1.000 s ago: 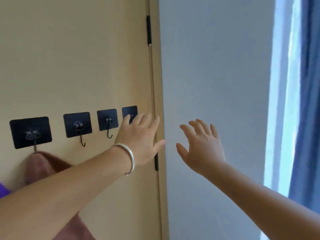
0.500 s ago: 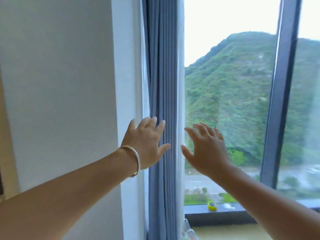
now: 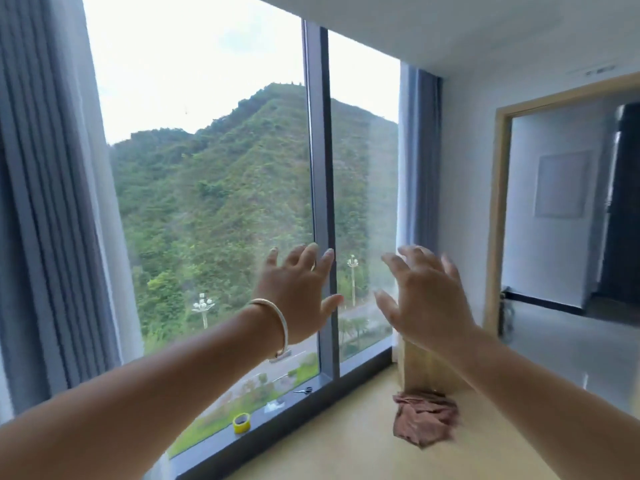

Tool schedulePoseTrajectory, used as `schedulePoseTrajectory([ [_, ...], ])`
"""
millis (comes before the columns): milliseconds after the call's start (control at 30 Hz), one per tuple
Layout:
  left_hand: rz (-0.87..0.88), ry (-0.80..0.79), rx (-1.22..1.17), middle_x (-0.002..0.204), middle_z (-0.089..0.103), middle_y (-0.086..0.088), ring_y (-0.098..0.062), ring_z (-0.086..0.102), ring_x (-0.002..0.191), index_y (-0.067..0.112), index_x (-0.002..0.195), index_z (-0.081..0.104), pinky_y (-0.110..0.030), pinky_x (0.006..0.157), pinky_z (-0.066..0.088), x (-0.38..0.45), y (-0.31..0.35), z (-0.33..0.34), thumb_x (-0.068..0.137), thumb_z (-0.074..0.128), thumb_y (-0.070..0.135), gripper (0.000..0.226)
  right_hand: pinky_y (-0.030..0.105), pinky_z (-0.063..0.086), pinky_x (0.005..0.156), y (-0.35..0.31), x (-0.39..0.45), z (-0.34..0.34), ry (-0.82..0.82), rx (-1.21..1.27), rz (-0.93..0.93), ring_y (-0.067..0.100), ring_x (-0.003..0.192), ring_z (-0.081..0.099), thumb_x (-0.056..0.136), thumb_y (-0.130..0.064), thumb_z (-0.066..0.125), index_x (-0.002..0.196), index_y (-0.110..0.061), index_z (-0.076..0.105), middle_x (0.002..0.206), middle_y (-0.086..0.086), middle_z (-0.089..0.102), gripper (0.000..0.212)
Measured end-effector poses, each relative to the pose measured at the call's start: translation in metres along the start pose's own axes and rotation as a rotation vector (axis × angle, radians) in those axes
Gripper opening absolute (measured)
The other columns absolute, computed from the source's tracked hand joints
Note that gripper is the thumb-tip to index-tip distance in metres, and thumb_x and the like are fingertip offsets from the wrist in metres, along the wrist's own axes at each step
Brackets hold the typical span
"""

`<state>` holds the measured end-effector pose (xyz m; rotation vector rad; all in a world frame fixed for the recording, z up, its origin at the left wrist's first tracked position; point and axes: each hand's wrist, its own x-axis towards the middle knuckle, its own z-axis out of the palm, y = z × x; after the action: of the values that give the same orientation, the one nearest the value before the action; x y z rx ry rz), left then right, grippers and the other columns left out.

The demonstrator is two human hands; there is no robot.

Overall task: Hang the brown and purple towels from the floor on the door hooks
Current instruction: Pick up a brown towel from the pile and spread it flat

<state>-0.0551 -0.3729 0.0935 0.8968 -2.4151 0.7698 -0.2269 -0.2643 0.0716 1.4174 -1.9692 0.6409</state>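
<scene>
A crumpled brown towel (image 3: 425, 419) lies on the yellowish floor (image 3: 346, 441) near the window's right corner. Both my arms are stretched out in front of me at chest height. My left hand (image 3: 298, 292), with a silver bangle on the wrist, is open with fingers spread and holds nothing. My right hand (image 3: 420, 296) is also open and empty, well above the towel. The door hooks and the purple towel are out of view.
A tall window (image 3: 214, 188) with a dark frame fills the middle, with grey-blue curtains (image 3: 45, 216) on both sides. A yellow tape roll (image 3: 241, 422) and small scissors (image 3: 304, 390) rest on the sill. An open doorway (image 3: 568, 216) stands at the right.
My view has swung right, from the door with its hooks and a hung brown towel, past the curtain, to the window and floor. Both hands stay raised, open and empty.
</scene>
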Motion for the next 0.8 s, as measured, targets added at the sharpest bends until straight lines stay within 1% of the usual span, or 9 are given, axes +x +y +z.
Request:
schedulePoseTrajectory([
  [133,0.099,0.034,-0.095,0.158,0.021,-0.004,-0.023,0.018,0.145,0.024,0.152,0.01,-0.052,0.115,0.018,0.06,0.08,0.031,0.092,0.026,0.065,0.075,0.052,0.023,0.113,0.091,-0.015,0.002,-0.025,-0.104,0.104,0.022,0.137,0.033,0.088,-0.048,0.048,0.14,-0.026,0.042,0.144,0.003,0.044,0.056],
  [233,0.195,0.043,-0.134,0.158,0.019,-0.005,-0.023,0.017,0.146,0.023,0.152,0.008,-0.053,0.116,0.016,0.098,0.141,0.048,0.093,0.025,0.063,0.074,0.052,0.024,0.113,0.154,-0.027,-0.004,-0.043,-0.206,0.194,0.023,0.135,0.034,0.089,-0.049,0.049,0.139,-0.026,0.043,0.142,0.003,0.045,0.055],
  [367,0.291,0.045,-0.213,0.158,0.019,-0.006,-0.024,0.016,0.145,0.022,0.152,0.008,-0.053,0.116,0.014,0.14,0.208,0.066,0.093,0.027,0.061,0.074,0.052,0.022,0.113,0.223,-0.042,-0.015,-0.101,-0.324,0.317,0.023,0.135,0.033,0.09,-0.05,0.046,0.137,-0.026,0.043,0.143,0.003,0.043,0.053],
  [600,0.416,0.135,-0.352,0.157,0.021,-0.003,-0.023,0.02,0.144,0.023,0.152,0.007,-0.054,0.115,0.019,0.206,0.299,0.082,0.093,0.026,0.062,0.073,0.05,0.017,0.114,0.313,-0.055,-0.019,-0.159,-0.465,0.479,0.024,0.138,0.028,0.092,-0.05,0.044,0.141,-0.026,0.038,0.147,0.004,0.037,0.055],
  [800,0.502,0.208,-0.4,0.155,0.024,-0.004,-0.025,0.022,0.143,0.023,0.151,0.007,-0.053,0.115,0.019,0.277,0.351,0.11,0.093,0.024,0.063,0.073,0.051,0.016,0.114,0.376,-0.03,-0.004,-0.155,-0.56,0.558,0.024,0.137,0.029,0.092,-0.049,0.044,0.138,-0.027,0.039,0.144,0.003,0.039,0.052],
])
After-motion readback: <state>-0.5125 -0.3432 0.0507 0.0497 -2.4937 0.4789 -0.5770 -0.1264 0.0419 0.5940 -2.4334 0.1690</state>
